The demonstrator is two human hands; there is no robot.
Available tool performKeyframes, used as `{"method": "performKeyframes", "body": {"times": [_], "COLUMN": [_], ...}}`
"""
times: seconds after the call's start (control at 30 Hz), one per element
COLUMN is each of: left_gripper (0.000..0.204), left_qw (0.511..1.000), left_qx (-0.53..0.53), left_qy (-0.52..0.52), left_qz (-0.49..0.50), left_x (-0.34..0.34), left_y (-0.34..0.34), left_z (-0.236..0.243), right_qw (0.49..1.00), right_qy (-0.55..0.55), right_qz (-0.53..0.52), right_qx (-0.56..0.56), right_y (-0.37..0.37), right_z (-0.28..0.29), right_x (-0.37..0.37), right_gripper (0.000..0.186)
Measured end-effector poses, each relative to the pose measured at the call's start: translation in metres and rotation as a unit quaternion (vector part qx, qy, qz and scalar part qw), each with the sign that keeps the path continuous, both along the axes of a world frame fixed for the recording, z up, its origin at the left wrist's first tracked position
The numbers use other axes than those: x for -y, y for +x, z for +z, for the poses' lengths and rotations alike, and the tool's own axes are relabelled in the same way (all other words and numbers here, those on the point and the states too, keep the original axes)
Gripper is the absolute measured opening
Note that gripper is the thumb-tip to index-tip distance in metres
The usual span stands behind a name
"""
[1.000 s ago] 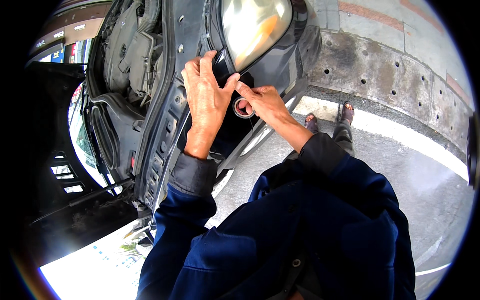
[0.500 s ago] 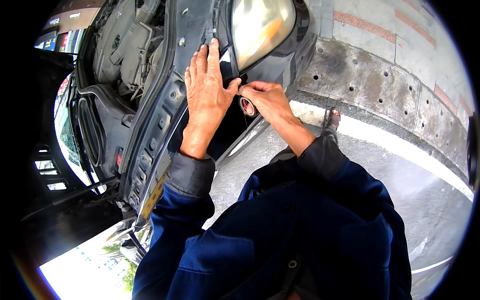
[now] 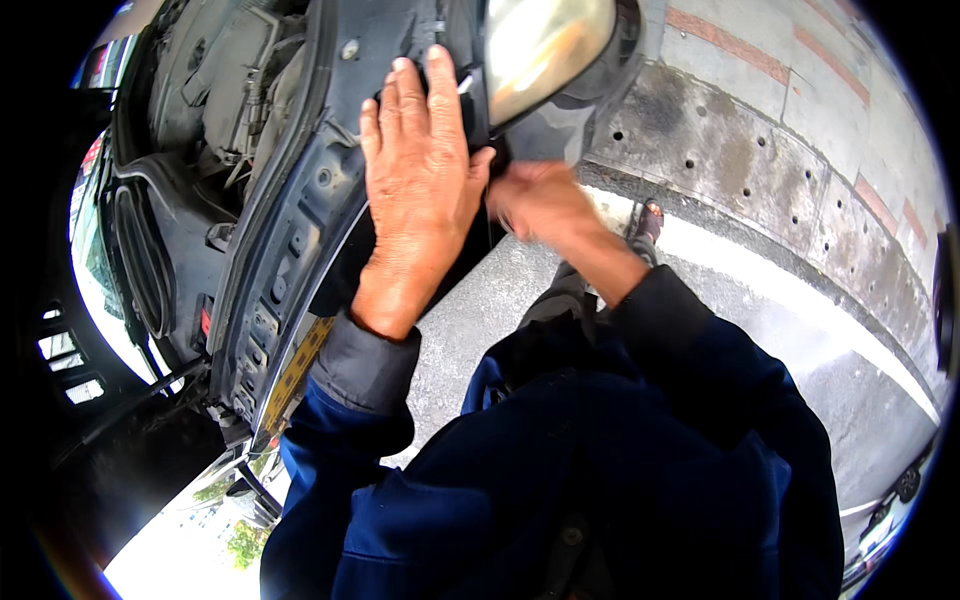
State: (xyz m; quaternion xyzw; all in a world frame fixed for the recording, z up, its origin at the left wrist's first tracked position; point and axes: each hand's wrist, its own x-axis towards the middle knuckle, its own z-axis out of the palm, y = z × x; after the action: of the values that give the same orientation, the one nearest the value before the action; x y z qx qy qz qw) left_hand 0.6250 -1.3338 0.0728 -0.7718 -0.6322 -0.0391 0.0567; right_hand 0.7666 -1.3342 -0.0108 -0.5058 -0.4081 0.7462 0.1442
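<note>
My left hand [image 3: 415, 190] lies flat with its fingers stretched out on the dark front panel of a car, next to the headlight [image 3: 550, 50]. Nothing is gripped in it. My right hand [image 3: 548, 203] is just to its right, below the headlight's lower end. Its fingers look curled but are smeared by motion, so what they hold cannot be made out. A dark strip runs down along the headlight's edge between both hands. Any round roll near the right hand is hidden or blurred here.
The engine bay [image 3: 215, 110] is uncovered at the upper left, with a metal front crossmember [image 3: 285, 240] along it. A yellow slotted plate [image 3: 297, 375] sits below. Grey road [image 3: 480, 300], a white line and a perforated kerb [image 3: 740, 160] are on the right.
My right hand has shifted slightly and blurred; the round roll with a red centre that hung beneath it no longer shows clearly. My left hand stays flat on the panel. The whole view has shifted slightly.
</note>
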Motion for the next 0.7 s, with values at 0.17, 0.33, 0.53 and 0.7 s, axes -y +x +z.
{"method": "performKeyframes", "body": {"times": [0.17, 0.33, 0.53, 0.7], "left_gripper": [0.106, 0.105, 0.112, 0.104], "left_qw": [1.000, 1.000, 1.000, 0.998], "left_qx": [-0.005, 0.003, -0.009, -0.006], "left_qy": [0.003, 0.018, -0.009, 0.001], "left_qz": [0.017, 0.017, 0.021, 0.061], "left_x": [0.000, -0.002, 0.001, 0.017], "left_y": [0.003, 0.004, 0.004, 0.016], "left_z": [0.007, 0.005, 0.008, 0.012], "right_qw": [0.965, 0.931, 0.979, 0.984], "right_qy": [0.234, 0.279, 0.159, 0.142], "right_qz": [0.107, 0.009, -0.085, -0.101], "right_qx": [0.060, 0.237, 0.091, -0.027], "right_y": [0.059, 0.143, 0.171, 0.154], "right_z": [-0.224, -0.209, -0.129, -0.054], "right_x": [0.196, 0.074, 0.022, 0.021], "right_gripper": [0.024, 0.022, 0.022, 0.026]}}
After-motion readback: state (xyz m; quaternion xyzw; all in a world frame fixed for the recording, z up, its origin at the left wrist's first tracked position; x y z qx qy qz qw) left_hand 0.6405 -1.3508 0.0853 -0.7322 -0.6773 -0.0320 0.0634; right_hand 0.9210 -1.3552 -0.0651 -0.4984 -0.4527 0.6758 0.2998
